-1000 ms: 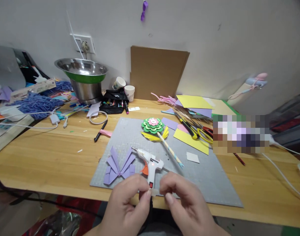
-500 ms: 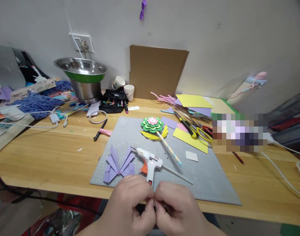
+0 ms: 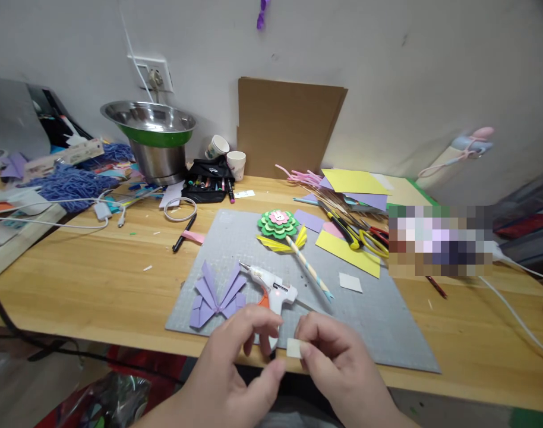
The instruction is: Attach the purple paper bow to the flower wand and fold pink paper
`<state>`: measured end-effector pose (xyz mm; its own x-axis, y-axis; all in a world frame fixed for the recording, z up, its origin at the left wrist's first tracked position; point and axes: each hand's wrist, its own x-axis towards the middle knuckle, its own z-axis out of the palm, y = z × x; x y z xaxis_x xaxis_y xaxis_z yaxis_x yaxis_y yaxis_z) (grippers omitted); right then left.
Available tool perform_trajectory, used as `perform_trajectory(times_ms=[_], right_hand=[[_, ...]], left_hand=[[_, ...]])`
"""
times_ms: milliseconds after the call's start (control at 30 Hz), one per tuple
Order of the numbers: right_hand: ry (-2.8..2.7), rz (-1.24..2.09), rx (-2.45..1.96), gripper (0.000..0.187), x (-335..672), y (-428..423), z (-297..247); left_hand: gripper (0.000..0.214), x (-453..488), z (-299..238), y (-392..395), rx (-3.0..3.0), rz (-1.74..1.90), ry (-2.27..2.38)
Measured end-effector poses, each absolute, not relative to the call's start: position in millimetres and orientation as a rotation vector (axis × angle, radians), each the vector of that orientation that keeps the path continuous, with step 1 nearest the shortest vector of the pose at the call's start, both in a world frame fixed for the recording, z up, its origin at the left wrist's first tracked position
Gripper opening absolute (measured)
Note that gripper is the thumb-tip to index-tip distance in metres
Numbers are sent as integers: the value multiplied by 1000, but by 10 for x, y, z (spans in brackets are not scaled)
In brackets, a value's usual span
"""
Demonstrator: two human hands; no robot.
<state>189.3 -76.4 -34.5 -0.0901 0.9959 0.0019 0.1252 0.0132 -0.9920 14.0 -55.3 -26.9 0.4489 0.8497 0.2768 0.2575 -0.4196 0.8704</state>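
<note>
My right hand [image 3: 338,362] pinches a small pale square piece [image 3: 293,348] between thumb and forefinger at the near edge of the grey cutting mat [image 3: 378,321]. My left hand [image 3: 240,368] hovers just left of it with its fingers curled and apart, holding nothing that I can see. Just beyond my hands a white hot glue gun [image 3: 269,284] lies on the mat with its red light on. A folded purple paper butterfly [image 3: 215,291] lies left of the gun. Farther back lies a green and pink paper flower [image 3: 278,223] on a striped stick [image 3: 309,268].
Yellow and purple paper sheets [image 3: 349,252], scissors [image 3: 369,241] and sticks crowd the right of the wooden table [image 3: 88,279]. A steel bowl [image 3: 149,116], paper cups [image 3: 236,163], a marker case [image 3: 207,184], blue yarn [image 3: 70,178] and cables sit at the back left. Cardboard [image 3: 289,128] leans on the wall.
My hands were pressed together on the small piece half a second ago. Now they have parted, the piece stays in my right hand and my left fingers have come off it.
</note>
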Motion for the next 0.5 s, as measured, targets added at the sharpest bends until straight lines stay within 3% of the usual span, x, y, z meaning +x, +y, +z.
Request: perform_trajectory(times_ms=[233,500], right_hand=[[-970,1696,-1078,22,1860,-776,-432],[-1059,1632,-1099,40,1825,-767,-335]], left_hand=[[18,209,-321,-543,1779,1076,795],[16,227,-311,-551,1767,1147,909]])
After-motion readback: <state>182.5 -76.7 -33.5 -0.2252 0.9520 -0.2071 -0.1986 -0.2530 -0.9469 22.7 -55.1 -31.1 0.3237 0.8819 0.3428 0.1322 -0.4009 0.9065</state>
